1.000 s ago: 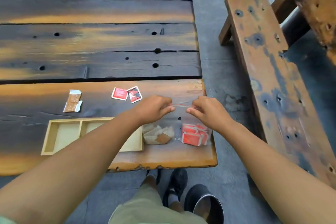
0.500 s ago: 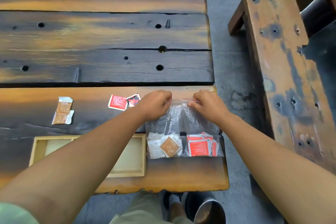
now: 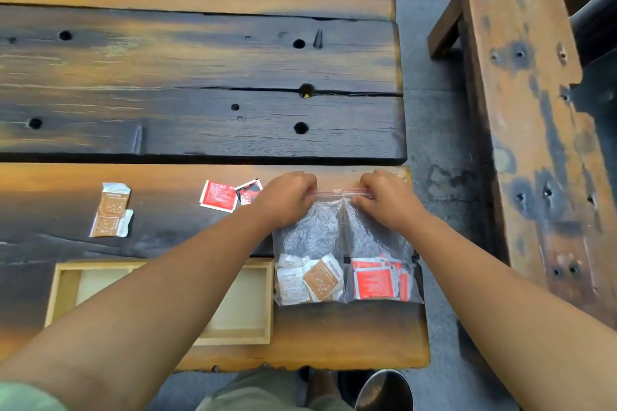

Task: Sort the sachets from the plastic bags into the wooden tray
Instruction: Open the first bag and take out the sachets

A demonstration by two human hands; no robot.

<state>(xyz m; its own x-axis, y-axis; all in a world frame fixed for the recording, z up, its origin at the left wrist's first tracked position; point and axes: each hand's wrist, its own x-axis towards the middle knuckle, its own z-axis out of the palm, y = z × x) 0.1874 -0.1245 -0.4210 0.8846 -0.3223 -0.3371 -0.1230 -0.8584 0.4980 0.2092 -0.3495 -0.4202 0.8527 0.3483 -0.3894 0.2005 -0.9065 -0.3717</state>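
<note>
We count two clear plastic bags side by side on the near plank of the worktop (image 3: 200, 77), just right of one wooden tray (image 3: 65, 287). The left bag (image 3: 310, 237) holds brown and white sachets (image 3: 322, 280). The right bag (image 3: 377, 240) holds red sachets (image 3: 374, 282). Both heaps sit at the bags' near ends and overlap too much for us to count. Four more lie loose farther back: two loose brown sachets (image 3: 115, 202) touching each other, and two loose red sachets (image 3: 218, 195) just left of the left hand (image 3: 287, 200). The left forearm (image 3: 187, 277) crosses the tray and hides its middle, so we cannot tell how many compartments it has. Both arms reach forward with the knuckles up. The left hand's fingers (image 3: 305, 190) are curled and pinch the red zip strip of the left bag. The right hand (image 3: 389, 202) pinches the right bag's strip the same way.
</note>
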